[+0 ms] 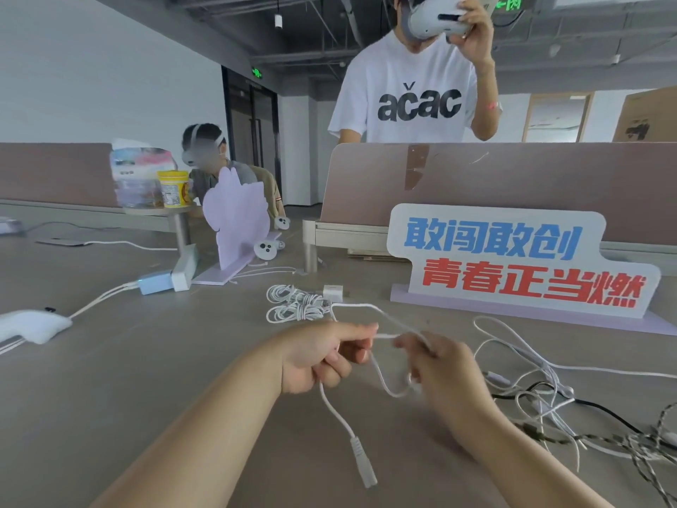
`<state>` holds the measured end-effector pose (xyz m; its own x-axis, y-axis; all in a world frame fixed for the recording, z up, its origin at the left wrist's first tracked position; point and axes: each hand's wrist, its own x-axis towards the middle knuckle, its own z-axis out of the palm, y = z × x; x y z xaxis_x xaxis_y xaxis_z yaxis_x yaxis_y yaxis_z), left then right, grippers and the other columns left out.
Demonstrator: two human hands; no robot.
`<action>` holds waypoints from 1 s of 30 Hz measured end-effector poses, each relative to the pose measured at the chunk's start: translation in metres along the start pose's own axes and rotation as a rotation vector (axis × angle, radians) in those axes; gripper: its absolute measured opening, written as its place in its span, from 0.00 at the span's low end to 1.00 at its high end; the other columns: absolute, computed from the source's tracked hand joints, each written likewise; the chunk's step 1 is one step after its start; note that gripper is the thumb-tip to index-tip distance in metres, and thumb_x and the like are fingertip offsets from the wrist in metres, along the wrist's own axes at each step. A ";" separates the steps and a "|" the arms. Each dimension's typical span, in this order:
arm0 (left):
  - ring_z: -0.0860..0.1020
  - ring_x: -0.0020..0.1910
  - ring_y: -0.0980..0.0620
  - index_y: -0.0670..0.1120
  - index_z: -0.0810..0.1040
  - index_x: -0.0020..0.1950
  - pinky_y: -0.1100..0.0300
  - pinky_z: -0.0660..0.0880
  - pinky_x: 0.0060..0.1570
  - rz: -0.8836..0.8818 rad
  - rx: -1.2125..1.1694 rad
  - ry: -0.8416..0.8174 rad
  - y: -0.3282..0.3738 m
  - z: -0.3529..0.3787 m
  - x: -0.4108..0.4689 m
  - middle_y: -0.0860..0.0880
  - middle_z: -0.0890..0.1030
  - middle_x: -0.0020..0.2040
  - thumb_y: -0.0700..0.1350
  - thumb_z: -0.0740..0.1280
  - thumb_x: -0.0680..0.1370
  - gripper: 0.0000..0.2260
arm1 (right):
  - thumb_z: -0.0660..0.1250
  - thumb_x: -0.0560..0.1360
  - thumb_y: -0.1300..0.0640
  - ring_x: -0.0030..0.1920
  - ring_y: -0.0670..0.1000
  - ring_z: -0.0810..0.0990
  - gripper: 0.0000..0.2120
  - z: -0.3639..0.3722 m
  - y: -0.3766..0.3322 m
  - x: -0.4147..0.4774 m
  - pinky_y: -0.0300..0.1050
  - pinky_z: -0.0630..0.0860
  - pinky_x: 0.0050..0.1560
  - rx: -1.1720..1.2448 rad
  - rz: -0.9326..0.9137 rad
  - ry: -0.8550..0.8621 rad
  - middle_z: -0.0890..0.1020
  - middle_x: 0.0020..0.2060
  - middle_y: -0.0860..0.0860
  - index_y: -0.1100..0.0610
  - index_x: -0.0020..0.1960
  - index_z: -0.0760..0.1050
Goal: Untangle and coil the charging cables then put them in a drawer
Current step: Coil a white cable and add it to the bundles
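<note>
The left hand (322, 355) pinched a white cable (361, 460) between thumb and curled forefinger above the table (146, 361). The right hand (439, 372), blurred, had its fingers curled round the same cable (a slack loop sagged between the hands), and the plug end dangled nearer, below the left hand. Two coiled cables (296, 305) lay farther off; a loose tangle (549, 401) sprawled right.
</note>
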<state>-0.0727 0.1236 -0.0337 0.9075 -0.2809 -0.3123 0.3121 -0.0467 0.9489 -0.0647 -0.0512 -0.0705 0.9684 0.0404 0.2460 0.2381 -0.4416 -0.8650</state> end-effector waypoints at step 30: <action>0.71 0.26 0.56 0.49 0.81 0.48 0.65 0.70 0.31 0.401 0.550 0.312 -0.002 -0.012 -0.002 0.53 0.82 0.35 0.50 0.66 0.78 0.07 | 0.64 0.76 0.58 0.33 0.51 0.72 0.09 -0.017 -0.024 -0.003 0.32 0.63 0.34 -0.273 -0.423 0.384 0.76 0.33 0.50 0.60 0.40 0.79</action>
<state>-0.0715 0.1354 -0.0360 0.9853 -0.0964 0.1413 -0.1706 -0.4937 0.8527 -0.0750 -0.0560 -0.0430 0.6869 -0.0407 0.7256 0.5180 -0.6729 -0.5281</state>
